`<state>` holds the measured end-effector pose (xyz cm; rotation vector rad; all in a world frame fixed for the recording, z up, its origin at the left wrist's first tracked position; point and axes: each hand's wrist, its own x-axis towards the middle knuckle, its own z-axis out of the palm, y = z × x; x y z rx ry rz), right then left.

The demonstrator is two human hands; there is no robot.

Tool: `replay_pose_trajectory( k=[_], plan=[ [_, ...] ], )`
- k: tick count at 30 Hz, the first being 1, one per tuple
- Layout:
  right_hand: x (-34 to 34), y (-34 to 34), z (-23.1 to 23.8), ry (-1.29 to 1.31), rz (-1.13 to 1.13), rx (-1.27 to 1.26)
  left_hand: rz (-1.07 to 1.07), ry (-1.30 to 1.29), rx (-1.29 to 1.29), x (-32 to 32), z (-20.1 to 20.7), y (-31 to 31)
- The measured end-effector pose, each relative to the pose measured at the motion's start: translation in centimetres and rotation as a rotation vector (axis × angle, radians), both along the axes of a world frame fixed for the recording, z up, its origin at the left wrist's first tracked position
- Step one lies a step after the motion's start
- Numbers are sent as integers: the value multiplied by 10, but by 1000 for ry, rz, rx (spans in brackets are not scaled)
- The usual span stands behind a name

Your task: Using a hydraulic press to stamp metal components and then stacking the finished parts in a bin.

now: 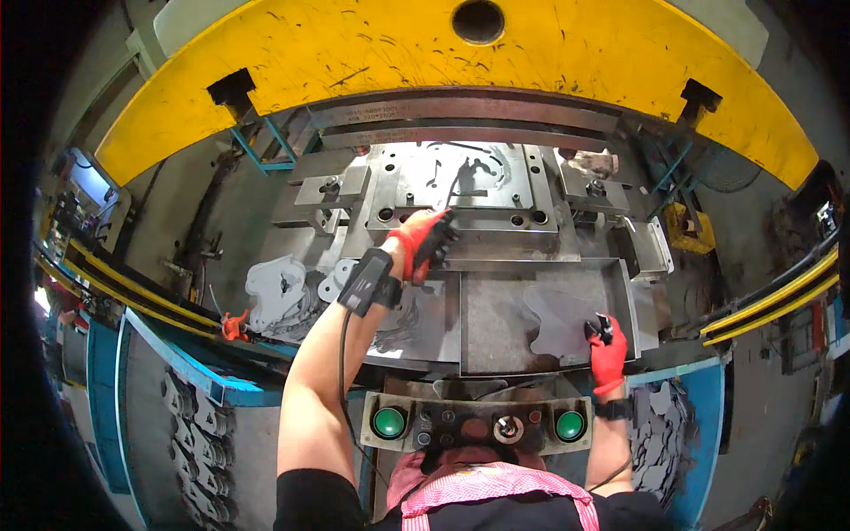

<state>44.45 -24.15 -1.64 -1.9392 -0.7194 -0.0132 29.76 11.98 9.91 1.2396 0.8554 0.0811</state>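
Observation:
My left hand [427, 245], in a red and black glove, reaches over the front edge of the steel die [390, 190]. Its fingers are closed round a thin dark stick [454, 190], whose tip points to the die's bright top. A dark patch shows there; whether it is a part or a reflection, I cannot tell. Gloved the same way, my right hand [607, 352] is at the right edge of a flat grey sheet-metal blank [558, 319], fingers curled onto it. The blank lies in a shallow metal tray [491, 347] in front of the die.
A yellow press beam [372, 53] spans above the die. Flat cut metal pieces [274, 288] lie left of the tray. Near me stands a control panel [474, 407] with two green buttons. Blue-edged bins [133, 380] with metal parts flank me. Yellow rails [770, 296] run at both sides.

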Motion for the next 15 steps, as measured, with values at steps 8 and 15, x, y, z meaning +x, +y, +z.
replay_pose_trajectory(
  k=[8,15],
  plan=[
    [-10,-34,-51,238,-208,165,81,-258,147,-21,1,-17],
    [-1,-36,-54,201,-225,114,294,-136,279,-199,23,-90]
  ],
)
